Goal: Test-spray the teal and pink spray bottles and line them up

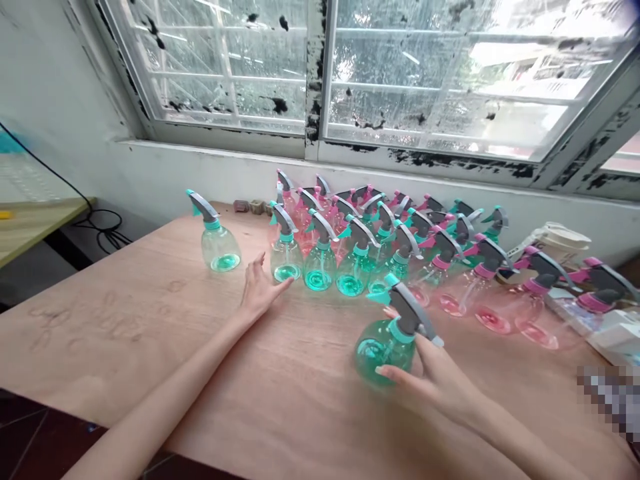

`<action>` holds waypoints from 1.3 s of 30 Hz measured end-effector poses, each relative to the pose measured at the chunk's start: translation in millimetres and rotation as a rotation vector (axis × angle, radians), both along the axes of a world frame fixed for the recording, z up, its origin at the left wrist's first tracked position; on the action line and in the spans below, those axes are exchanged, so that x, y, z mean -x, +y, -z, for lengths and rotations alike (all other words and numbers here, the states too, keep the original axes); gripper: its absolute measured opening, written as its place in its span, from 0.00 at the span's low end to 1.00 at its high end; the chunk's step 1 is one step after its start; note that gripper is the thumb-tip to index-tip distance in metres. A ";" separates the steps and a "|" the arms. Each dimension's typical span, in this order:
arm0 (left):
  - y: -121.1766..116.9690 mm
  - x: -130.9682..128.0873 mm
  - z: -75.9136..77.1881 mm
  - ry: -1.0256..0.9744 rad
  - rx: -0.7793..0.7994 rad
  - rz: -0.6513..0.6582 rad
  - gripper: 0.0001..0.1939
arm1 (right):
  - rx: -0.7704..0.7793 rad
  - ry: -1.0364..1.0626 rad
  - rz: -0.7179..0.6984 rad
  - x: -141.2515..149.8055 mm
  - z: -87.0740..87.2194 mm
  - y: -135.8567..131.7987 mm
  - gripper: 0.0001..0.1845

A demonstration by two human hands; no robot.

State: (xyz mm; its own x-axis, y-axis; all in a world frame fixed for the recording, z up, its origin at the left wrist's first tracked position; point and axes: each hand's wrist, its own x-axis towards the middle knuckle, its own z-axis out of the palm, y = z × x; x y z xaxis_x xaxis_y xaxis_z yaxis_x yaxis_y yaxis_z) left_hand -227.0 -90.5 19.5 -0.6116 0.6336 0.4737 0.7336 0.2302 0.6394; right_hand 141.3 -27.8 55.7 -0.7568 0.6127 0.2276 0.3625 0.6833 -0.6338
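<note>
My right hand [430, 373] is wrapped round a green spray bottle [373, 350] at the front of the table, thumb on its near side. That bottle has a grey and teal trigger head and leans slightly. Beside the pale green spray bottle [287, 259] at the left end of the front row is my left hand [260, 291]. Its thumb and fingers are apart and it holds nothing; whether it touches that bottle I cannot tell. Another pale green spray bottle [220, 247] stands alone further left.
Several pink spray bottles [457, 287] and green spray bottles [319, 263] stand in rows on the wooden table [165, 360]. A lidded paper cup [557, 240] and a white box [617, 337] are on the right. Small blocks [257, 207] lie by the wall under the window.
</note>
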 end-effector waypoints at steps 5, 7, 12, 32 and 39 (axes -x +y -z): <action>18.8 8.3 -4.5 0.010 -0.025 0.124 0.52 | 0.055 -0.026 -0.126 41.7 -8.7 -24.0 0.37; 21.0 11.9 -5.4 0.004 -0.031 0.155 0.49 | 0.062 -0.015 -0.173 58.2 -11.5 -30.4 0.37; -1.8 20.9 -8.5 -0.018 -0.004 0.130 0.44 | 0.047 -0.003 -0.230 92.6 -17.4 -36.5 0.34; -193.9 -16.4 -20.6 -0.067 0.219 -0.122 0.39 | -0.059 0.365 -0.062 235.0 20.4 -7.2 0.38; -196.8 -50.4 -8.3 -0.025 0.192 -0.055 0.39 | -0.071 0.440 0.002 261.1 23.2 4.9 0.37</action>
State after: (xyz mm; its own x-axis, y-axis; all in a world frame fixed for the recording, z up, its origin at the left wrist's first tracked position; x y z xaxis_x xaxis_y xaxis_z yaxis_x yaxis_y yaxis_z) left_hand -176.6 -287.3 27.8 -0.6577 0.6765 0.3314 0.7011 0.3887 0.5978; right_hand -119.8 -22.9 32.5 -0.5769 0.5855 0.5696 0.0701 0.7302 -0.6796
